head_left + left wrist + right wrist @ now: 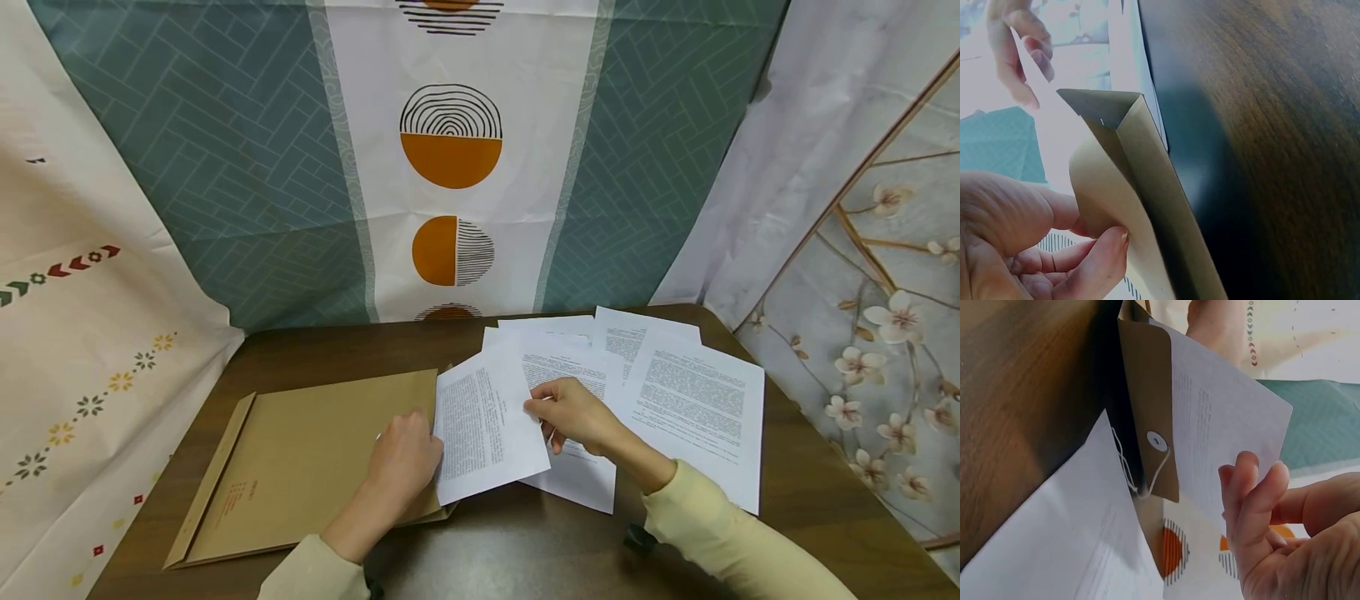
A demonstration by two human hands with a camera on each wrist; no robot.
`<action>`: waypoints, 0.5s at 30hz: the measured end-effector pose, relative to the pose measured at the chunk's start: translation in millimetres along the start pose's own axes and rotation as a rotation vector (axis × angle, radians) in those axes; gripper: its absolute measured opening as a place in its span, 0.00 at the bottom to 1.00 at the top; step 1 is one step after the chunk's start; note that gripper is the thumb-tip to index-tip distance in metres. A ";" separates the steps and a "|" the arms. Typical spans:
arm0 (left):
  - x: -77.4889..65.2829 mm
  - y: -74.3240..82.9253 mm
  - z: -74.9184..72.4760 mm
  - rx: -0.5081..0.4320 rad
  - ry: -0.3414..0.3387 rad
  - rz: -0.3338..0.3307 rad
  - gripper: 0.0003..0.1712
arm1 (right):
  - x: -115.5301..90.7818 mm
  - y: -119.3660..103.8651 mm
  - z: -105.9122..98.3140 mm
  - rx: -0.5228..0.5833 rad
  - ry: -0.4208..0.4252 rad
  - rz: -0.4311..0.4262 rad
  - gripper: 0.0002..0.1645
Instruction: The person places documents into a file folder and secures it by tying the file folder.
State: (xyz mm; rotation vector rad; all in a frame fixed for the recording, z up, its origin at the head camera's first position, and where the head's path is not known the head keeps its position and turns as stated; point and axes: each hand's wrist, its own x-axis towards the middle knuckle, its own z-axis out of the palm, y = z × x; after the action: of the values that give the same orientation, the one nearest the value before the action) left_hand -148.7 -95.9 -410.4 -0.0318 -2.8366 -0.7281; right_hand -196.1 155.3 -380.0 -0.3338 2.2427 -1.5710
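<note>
Right hand [573, 414], head view, pinches a printed sheet [483, 425] right of the envelope [322, 450], long axis toward it. Left wrist view: left hand [1007, 219], nearer the envelope, pinches its mouth edge [1107, 187]. Right wrist view: flap [1147, 387] overlaps sheet.

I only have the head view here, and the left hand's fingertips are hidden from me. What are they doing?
Observer: In the left wrist view, the left hand pinches one wall of the envelope between its fingers.
Operator: Is the envelope open at that end?
Observer: Yes. That same view shows a gap between the pinched wall and the wall opposite.
Operator: Any fastener on it? None shows from here.
Observer: Yes, the right wrist view shows a round white button on the brown paper, with a thin white string looping beside it.
</note>
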 end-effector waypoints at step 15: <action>-0.7 -2.1 -0.7 -0.010 -0.002 -0.002 0.03 | 10.8 -2.7 23.1 -0.004 -0.039 -0.013 0.14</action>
State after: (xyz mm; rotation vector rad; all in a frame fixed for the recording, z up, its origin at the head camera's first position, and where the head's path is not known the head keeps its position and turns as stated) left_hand -148.0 -98.0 -410.9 -0.0315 -2.8350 -0.7425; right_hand -195.7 130.4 -386.3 -0.3778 2.2188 -1.5540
